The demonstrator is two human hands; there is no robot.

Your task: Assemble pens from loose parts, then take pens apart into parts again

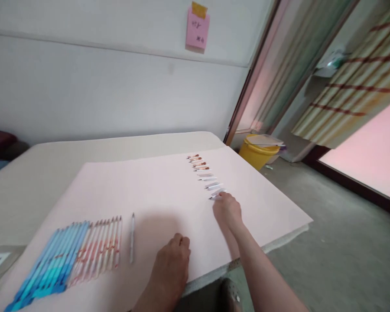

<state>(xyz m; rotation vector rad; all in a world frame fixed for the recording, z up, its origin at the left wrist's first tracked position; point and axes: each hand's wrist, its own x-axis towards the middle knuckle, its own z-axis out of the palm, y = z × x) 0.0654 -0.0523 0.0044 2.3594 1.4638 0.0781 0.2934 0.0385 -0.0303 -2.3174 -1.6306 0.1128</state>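
My right hand reaches to the right part of the sheet, its fingers closed on the end of a white pen. That pen lies at the near end of a slanting line of several pens: white ones nearer me, brown-and-cream ones farther off. Curled on the sheet near the front edge is my left hand, closed, with nothing visible in it. Left of it lies a single white pen. Beyond that, side by side, are several white-and-red pens and several blue pens.
A pale pink sheet covers much of the white table. Behind stands a white wall with a pink note. A yellow bucket is on the floor at the right, below a checked curtain.
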